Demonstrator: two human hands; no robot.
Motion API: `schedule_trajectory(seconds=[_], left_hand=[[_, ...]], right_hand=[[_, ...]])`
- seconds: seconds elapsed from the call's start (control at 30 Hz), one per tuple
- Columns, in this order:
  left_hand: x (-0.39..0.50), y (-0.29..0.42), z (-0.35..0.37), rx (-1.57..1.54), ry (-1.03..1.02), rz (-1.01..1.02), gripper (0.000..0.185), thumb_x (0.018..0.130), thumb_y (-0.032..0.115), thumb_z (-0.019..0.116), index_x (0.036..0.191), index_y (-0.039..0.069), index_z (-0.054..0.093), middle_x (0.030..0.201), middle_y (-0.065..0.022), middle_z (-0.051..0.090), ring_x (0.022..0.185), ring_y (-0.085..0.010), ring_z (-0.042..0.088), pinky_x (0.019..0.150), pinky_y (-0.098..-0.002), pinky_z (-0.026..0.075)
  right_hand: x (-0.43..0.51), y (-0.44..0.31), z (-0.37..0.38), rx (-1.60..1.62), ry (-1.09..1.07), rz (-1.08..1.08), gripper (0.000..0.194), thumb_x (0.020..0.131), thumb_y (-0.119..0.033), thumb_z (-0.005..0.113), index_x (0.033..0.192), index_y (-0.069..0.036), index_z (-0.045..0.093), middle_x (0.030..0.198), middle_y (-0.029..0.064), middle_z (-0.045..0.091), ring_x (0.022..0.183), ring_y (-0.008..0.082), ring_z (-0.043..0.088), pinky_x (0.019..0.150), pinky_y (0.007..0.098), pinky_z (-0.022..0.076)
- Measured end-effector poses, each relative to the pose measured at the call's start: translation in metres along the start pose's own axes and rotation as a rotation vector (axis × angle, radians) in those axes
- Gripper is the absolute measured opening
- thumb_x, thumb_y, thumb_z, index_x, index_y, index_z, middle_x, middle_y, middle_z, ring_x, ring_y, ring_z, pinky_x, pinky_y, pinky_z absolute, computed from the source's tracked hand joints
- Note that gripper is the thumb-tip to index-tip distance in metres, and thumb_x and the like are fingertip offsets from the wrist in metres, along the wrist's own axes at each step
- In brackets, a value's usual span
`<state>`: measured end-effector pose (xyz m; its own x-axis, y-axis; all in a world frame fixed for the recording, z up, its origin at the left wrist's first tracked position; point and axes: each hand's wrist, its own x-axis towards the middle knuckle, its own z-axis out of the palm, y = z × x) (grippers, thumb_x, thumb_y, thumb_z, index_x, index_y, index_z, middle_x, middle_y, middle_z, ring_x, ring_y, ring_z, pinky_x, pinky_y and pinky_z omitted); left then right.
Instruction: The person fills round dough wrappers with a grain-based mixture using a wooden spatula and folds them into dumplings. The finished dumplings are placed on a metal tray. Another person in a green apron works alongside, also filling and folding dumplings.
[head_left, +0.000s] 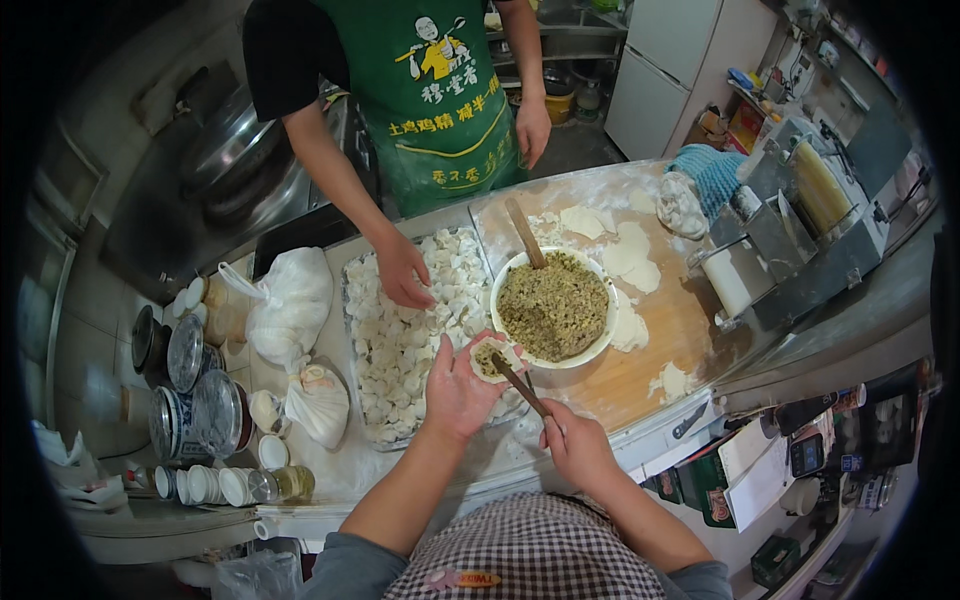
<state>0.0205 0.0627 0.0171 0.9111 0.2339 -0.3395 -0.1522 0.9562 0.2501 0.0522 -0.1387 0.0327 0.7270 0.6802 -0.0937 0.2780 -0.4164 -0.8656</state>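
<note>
On the fingers of my left hand (463, 394), palm up, lies a round dough wrapper (480, 369) with a dab of filling on it. My right hand (574, 442) grips a narrow wooden spatula (531, 391), whose tip rests in that filling. Just beyond stands a white bowl (613, 330) heaped with greenish-brown filling (559, 304), and a second wooden stick (525, 234) leans in it. Left of the bowl is a tray (386, 445) covered with many folded dumplings (390, 360). Flat dough wrappers (630, 259) lie on the floured board right of the bowl.
Across the table a person in a green apron (442, 135) reaches a hand (403, 270) over the dumplings. A dough-rolling machine (795, 217) stands at the right. Tied white bags (291, 304), lidded jars (195, 412) and stacked white cups (206, 485) occupy the left. A knife (690, 421) lies near the front edge.
</note>
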Motion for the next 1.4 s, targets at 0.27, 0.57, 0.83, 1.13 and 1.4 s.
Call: schedule_trajectory(seconds=[0.27, 0.57, 0.83, 1.13, 1.4], left_hand=[[-0.001, 0.006, 0.019, 0.113, -0.036, -0.006, 0.064, 0.105, 0.052, 0.027, 0.134, -0.002, 0.044, 0.132, -0.0208, 0.052, 0.124, -0.0404, 0.051, 0.108, -0.0569, 0.039], [-0.019, -0.031, 0.010, 0.399, -0.160, -0.256, 0.047, 0.105, 0.037, 0.042, 0.136, 0.002, 0.045, 0.132, -0.0157, 0.055, 0.124, -0.0282, 0.054, 0.106, -0.0472, 0.043], [-0.044, -0.046, 0.022, 0.878, -0.230, -0.136, 0.038, 0.101, 0.015, 0.055, 0.135, 0.004, 0.044, 0.132, -0.0117, 0.052, 0.121, -0.0196, 0.054, 0.103, -0.0363, 0.046], [-0.047, -0.046, 0.036, 0.589, -0.177, -0.171, 0.030, 0.105, 0.018, 0.045, 0.130, 0.002, 0.052, 0.135, -0.0109, 0.053, 0.121, -0.0169, 0.054, 0.099, -0.0352, 0.048], [-0.055, -0.065, 0.037, 1.143, -0.125, 0.150, 0.034, 0.108, 0.029, 0.038, 0.112, 0.002, 0.058, 0.104, -0.0029, 0.059, 0.093, -0.0091, 0.054, 0.085, -0.0263, 0.045]], right_hand=[[-0.001, -0.006, -0.019, 0.880, -0.340, 0.589, 0.047, 0.098, -0.007, 0.045, 0.144, -0.009, 0.041, 0.082, 0.0031, 0.064, 0.060, 0.0095, 0.057, 0.059, 0.0249, 0.0500], [0.007, -0.012, -0.026, -0.333, 0.242, -0.291, 0.026, 0.078, -0.003, 0.069, 0.101, -0.013, 0.072, 0.099, 0.0098, 0.063, 0.090, 0.0303, 0.062, 0.075, 0.0393, 0.0519], [0.010, -0.020, -0.026, -0.066, 0.469, -0.289, 0.020, 0.071, -0.004, 0.080, 0.089, -0.009, 0.073, 0.088, 0.0097, 0.062, 0.079, 0.0276, 0.061, 0.068, 0.0372, 0.0490], [0.015, -0.034, -0.026, -0.172, 0.512, -0.473, 0.019, 0.081, -0.013, 0.072, 0.098, -0.007, 0.073, 0.104, 0.0119, 0.063, 0.095, 0.0294, 0.059, 0.079, 0.0381, 0.0494], [0.016, -0.033, -0.019, 0.010, 0.424, -0.419, 0.032, 0.096, -0.026, 0.051, 0.105, -0.005, 0.072, 0.087, 0.0175, 0.067, 0.074, 0.0354, 0.065, 0.068, 0.0407, 0.0518]])
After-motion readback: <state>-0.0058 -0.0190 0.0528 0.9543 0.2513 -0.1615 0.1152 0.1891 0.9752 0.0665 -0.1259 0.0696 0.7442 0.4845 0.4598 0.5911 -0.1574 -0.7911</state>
